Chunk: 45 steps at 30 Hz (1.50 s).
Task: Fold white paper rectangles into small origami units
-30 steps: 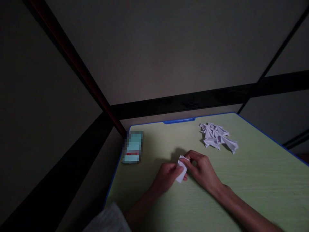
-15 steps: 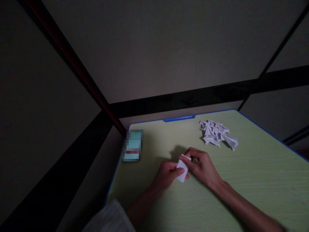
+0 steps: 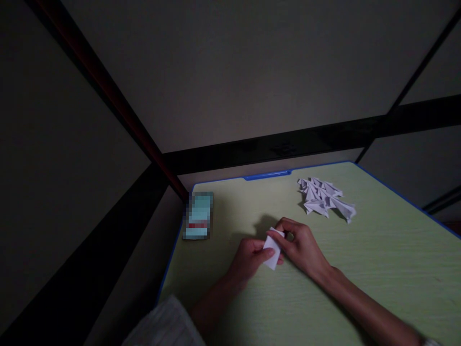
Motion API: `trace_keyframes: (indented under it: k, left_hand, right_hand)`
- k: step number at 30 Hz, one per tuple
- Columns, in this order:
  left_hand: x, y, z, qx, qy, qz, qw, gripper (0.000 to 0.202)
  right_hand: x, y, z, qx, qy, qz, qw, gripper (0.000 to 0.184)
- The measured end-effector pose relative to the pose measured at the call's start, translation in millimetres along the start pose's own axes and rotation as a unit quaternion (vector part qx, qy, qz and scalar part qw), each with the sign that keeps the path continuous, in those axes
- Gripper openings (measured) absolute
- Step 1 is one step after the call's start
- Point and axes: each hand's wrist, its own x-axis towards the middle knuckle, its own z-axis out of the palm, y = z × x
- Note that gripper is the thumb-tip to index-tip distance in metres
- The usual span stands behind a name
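A small folded piece of white paper [image 3: 272, 253] is held between both hands above the near middle of the table. My left hand [image 3: 249, 259] pinches its lower left side, thumb on top and fingertips showing beneath the far edge. My right hand [image 3: 299, 244] grips the top corner between thumb and bent index finger. Beyond the right hand lies a cluster of several folded white paper pieces [image 3: 320, 196] with pointed, wing-like shapes. The underside of the held paper is hidden.
The pale green table [image 3: 382, 250] has a blue rim and a blue groove [image 3: 268, 176] along its far edge. A phone-like device [image 3: 198, 216] with a blurred screen lies at the left edge. Dark-banded wall panels [image 3: 273, 81] stand behind and to the left.
Both hands keep the same grip on the paper, with barely any movement. The whole view has shifted very slightly.
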Motion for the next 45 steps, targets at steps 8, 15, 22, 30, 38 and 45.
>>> trace_keyframes:
  k: [8,15,22,30,38,45]
  left_hand:
    - [0.9,-1.8,-2.4,0.004,-0.014,-0.007,1.000,0.029]
    - [0.1,-0.3,-1.3,-0.002,-0.013,-0.007,1.000,0.030]
    - [0.5,0.2,-0.8,-0.013,-0.010,0.002,1.000,0.030]
    - [0.8,-3.3,2.2,-0.027,0.059,0.011,0.998,0.031]
    - [-1.1,0.9,5.2,-0.041,0.015,0.017,0.999,0.037]
    - [0.3,-1.8,5.0,-0.072,0.061,0.026,0.995,0.037]
  right_hand:
    - [-0.1,-0.1,-1.1,-0.011,-0.002,-0.026,1.000,0.026]
    - [0.0,-0.9,-2.4,-0.007,-0.007,-0.028,1.000,0.025]
    - [1.8,0.0,1.0,0.050,-0.001,-0.002,0.999,0.020]
    - [1.5,11.3,16.2,0.415,-0.045,0.173,0.892,0.053]
    - [5.6,10.6,1.2,0.323,-0.027,0.174,0.930,0.026]
    - [8.5,4.8,-4.2,0.309,-0.005,0.082,0.947,0.038]
